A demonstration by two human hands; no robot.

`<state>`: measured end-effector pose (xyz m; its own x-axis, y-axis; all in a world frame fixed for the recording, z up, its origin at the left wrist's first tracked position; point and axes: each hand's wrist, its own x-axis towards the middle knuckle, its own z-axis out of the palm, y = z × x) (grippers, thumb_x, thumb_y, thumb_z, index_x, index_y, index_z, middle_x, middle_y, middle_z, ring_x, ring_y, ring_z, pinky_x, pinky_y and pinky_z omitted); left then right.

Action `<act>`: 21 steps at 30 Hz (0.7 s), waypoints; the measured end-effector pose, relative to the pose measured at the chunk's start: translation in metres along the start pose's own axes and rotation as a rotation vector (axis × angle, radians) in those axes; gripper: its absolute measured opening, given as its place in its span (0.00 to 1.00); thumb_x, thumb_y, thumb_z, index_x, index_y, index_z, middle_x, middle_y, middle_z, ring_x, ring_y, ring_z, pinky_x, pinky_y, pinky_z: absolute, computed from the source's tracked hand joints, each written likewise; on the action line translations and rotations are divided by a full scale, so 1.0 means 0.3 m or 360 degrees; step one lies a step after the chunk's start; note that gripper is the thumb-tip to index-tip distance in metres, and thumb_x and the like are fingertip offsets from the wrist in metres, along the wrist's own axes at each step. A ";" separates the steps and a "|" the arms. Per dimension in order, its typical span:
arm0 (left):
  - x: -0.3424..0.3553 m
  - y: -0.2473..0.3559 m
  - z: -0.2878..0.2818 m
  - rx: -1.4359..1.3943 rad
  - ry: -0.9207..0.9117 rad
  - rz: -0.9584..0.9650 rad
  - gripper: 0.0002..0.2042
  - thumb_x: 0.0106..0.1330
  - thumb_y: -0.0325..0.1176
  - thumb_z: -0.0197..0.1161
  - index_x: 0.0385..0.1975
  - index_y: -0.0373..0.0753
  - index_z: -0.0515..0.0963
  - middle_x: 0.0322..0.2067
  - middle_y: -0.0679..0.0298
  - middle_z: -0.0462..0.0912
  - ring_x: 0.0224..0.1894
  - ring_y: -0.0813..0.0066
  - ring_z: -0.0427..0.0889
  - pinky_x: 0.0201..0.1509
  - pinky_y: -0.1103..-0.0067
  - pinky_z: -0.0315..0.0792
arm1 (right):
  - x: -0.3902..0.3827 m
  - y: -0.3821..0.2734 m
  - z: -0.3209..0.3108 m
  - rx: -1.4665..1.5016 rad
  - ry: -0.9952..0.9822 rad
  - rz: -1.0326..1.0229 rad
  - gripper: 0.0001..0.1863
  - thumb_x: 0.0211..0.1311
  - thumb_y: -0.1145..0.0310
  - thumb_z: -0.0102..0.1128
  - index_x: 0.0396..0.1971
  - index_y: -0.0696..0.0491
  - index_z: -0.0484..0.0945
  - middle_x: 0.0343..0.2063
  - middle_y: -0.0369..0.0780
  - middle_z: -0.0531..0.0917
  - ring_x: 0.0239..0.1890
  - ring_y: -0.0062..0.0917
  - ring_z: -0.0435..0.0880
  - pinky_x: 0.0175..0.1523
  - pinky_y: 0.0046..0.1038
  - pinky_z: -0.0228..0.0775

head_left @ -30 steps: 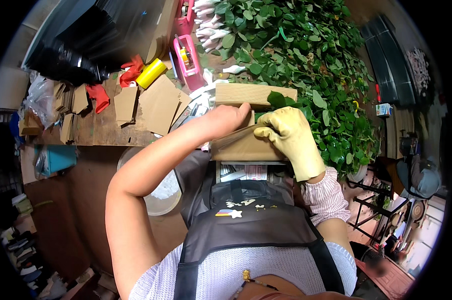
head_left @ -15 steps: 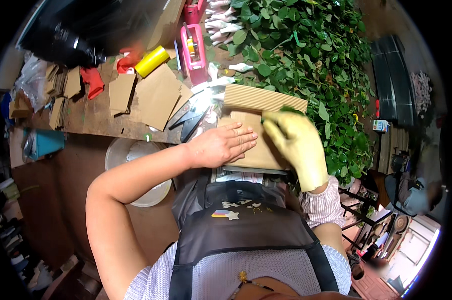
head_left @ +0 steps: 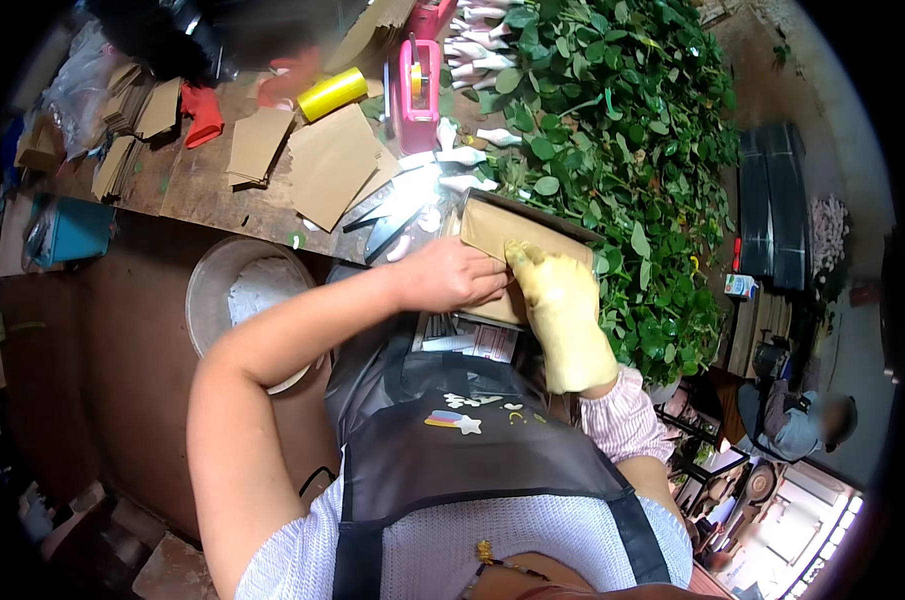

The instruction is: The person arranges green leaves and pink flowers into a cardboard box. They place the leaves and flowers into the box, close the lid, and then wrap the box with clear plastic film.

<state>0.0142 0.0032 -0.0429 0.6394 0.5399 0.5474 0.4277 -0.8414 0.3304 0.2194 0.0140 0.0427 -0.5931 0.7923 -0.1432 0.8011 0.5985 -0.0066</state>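
A brown cardboard sheet [head_left: 491,228] lies in front of me at the table's near edge, its far side lifted with a dark edge along it. My left hand [head_left: 451,275], bare, is curled at the sheet's near left part, its fingers closed on the cardboard. My right hand [head_left: 558,295], in a pale yellow rubber glove, pinches the same sheet beside the left fingertips. The two hands nearly touch. The fingers' undersides and what lies beneath the sheet are hidden. Left of the sheet are dark-handled scissors [head_left: 385,235], partly lost in bright glare.
Leafy green stems [head_left: 623,130] with white-wrapped heads [head_left: 481,55] cover the table's right side. A pink tape dispenser [head_left: 419,100], yellow roll [head_left: 333,94] and cardboard pieces [head_left: 335,165] lie at left. Below the edge stands a round tub [head_left: 205,290]. Another person [head_left: 788,420] is far right.
My left hand has gone from lying flat on the cardboard to curled fingers. My gloved hand has moved nearer to it. The ridged far strip of cardboard no longer shows; the far side is raised.
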 end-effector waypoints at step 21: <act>-0.265 -0.040 -0.091 -0.1377 -0.0178 -0.1876 0.35 0.59 0.26 0.70 0.68 0.34 0.64 0.56 0.47 0.78 0.60 0.57 0.79 0.65 0.68 0.71 | -0.062 -0.047 -0.012 -0.0437 -0.0342 -0.0115 0.34 0.61 0.77 0.54 0.71 0.53 0.68 0.67 0.49 0.76 0.35 0.37 0.91 0.32 0.40 0.84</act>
<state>-0.0591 -0.0304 -0.0694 0.2614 0.8749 -0.4078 0.2437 0.3490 0.9049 0.2189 -0.0087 0.0490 -0.5937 0.7210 -0.3573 0.6887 0.6849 0.2378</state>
